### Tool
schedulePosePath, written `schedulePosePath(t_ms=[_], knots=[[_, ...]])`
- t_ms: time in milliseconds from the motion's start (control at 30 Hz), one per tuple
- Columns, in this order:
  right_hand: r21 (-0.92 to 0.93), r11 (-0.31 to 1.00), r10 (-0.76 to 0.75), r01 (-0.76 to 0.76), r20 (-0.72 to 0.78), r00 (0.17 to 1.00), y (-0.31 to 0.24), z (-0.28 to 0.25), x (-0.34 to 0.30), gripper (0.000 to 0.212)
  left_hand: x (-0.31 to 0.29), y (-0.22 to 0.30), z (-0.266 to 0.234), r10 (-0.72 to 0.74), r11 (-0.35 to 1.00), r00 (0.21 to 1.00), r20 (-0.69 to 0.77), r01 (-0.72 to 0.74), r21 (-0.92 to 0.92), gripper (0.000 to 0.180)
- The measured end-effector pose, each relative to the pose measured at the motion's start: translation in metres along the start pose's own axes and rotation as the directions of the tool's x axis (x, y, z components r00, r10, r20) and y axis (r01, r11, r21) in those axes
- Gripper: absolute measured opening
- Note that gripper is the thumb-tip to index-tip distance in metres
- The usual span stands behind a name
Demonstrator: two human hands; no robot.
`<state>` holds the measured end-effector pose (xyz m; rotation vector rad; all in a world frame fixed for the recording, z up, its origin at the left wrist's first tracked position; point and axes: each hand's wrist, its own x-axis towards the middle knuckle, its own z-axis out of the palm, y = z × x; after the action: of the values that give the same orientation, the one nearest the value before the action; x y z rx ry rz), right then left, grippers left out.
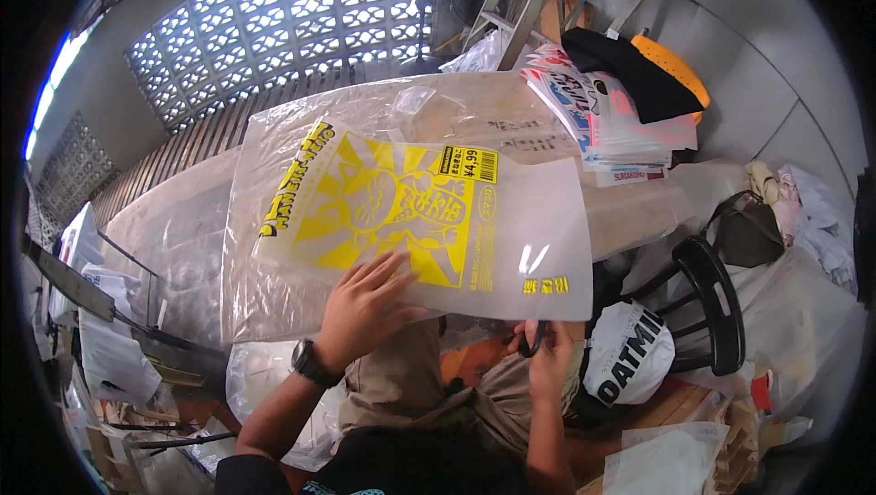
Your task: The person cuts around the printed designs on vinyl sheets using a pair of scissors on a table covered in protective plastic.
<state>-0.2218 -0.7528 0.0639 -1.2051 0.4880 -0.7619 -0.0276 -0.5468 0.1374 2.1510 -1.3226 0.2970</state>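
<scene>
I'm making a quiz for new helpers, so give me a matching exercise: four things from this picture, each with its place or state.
1. left hand
2. watch
3. right hand
4. ladder

A. holding a black handle
B. at the top of the picture
C. on the yellow-printed sheet
D. black and strapped on

Pairs: 1-C, 2-D, 3-A, 4-B

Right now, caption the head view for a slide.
Left hand on a yellow-printed sheet, right hand holding a black-handled tool.

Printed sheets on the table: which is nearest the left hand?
The translucent yellow-printed sheet, under the left hand; the stacked sheets, printed red and black, lie farther off.
</scene>
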Motion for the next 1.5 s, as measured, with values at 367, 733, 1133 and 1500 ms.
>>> schedulePosePath(t_ms=[367, 733, 1133, 1500], knots=[[-0.120, 0.984, -0.116, 0.129, 0.107, 0.987, -0.056, 0.039, -0.010, 0.039, 0.015, -0.007, -0.007, -0.270, 0.929, 0.930, -0.248, 0.183, -0.322, 0.015], [0.192, 0.980, -0.128, 0.048, 0.430, 0.894, -0.019, 0.077, -0.003, 0.046, -0.149, -0.032, -0.373, -0.167, 0.961, 0.039, -0.985, 0.227, -0.155, 0.046], [-0.241, 0.914, -0.220, 0.327, 0.384, 0.897, -0.029, 0.044, 0.033, 0.045, 0.127, -0.214, -0.234, -0.096, 0.991, 0.913, -0.397, 0.127, 0.052, 0.027], [-0.545, 0.768, -0.178, 0.336, 0.322, 0.930, -0.035, 0.024, 0.040, 0.043, 0.194, -0.328, -0.058, -0.348, 0.890, 0.935, -0.060, 0.350, 0.292, 0.040]])
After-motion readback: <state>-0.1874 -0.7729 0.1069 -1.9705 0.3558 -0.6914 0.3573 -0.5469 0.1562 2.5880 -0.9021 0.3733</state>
